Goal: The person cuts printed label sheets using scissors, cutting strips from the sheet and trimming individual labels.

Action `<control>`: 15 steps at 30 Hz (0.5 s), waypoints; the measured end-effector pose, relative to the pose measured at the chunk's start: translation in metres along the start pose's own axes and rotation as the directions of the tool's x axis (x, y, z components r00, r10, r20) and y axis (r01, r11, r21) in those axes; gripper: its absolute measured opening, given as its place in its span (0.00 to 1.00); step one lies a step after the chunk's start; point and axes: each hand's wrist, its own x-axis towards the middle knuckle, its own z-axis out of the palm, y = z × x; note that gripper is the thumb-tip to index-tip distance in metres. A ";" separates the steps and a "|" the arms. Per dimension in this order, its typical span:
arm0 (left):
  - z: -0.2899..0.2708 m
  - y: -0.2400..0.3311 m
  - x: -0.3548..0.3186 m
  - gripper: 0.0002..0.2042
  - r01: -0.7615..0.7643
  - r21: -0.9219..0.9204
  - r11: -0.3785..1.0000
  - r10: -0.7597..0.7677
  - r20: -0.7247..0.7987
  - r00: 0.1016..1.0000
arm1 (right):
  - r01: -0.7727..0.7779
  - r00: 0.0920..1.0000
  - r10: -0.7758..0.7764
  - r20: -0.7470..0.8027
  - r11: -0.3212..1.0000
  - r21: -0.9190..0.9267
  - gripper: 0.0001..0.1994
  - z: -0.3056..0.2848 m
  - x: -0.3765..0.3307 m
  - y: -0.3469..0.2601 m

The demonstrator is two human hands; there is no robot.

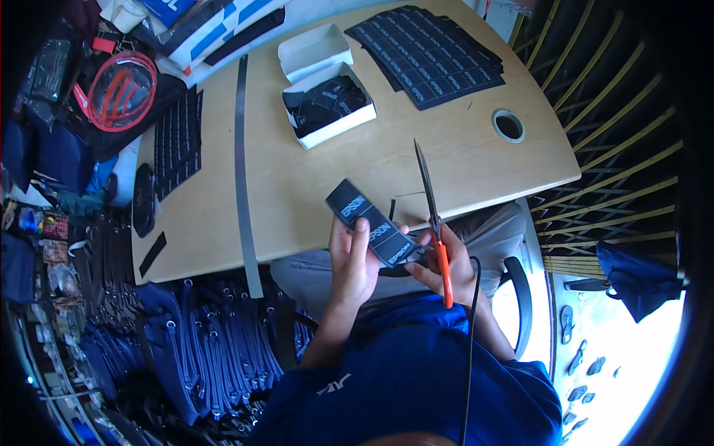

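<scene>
In my left hand (352, 256) is a short strip of black printed labels (372, 224), the thumb pressed on its face. The strip slants from upper left to lower right, with pale lines dividing it into a few labels. My right hand (450, 266) grips a pair of scissors (444, 264) by the orange handles. The long metal blades point up and away over the table edge and look closed together. Fingers of the right hand are close to the strip's lower end; whether they touch it I cannot tell. A thin dark offcut (393, 209) lies on the table beyond the strip.
An open white box (338, 128) holds cut black labels. Printed black sheets (431, 56) are stacked at the table's far right, with more sheets (178, 141) at left. A grey strip (241, 163) runs down the wooden table (201, 223). A round hole (509, 126) is at right.
</scene>
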 end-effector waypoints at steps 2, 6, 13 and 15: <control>-0.001 0.003 -0.002 0.12 0.004 -0.116 0.993 -0.003 0.012 1.000 | -0.037 0.999 0.038 0.023 0.999 -0.024 0.17 -0.001 -0.002 0.000; -0.010 0.007 0.000 0.13 -0.039 -0.200 0.979 0.029 -0.054 0.998 | 0.011 0.999 -0.010 -0.041 1.000 0.011 0.15 0.001 0.000 0.006; -0.064 0.017 0.002 0.13 -0.229 -0.222 0.948 0.178 -0.228 0.957 | 0.173 0.971 -0.142 -0.191 0.973 0.153 0.15 0.005 0.014 0.001; -0.079 0.019 -0.003 0.14 -0.267 -0.134 0.954 0.234 -0.218 0.947 | 0.201 0.962 -0.162 -0.220 0.965 0.170 0.15 0.008 0.015 -0.002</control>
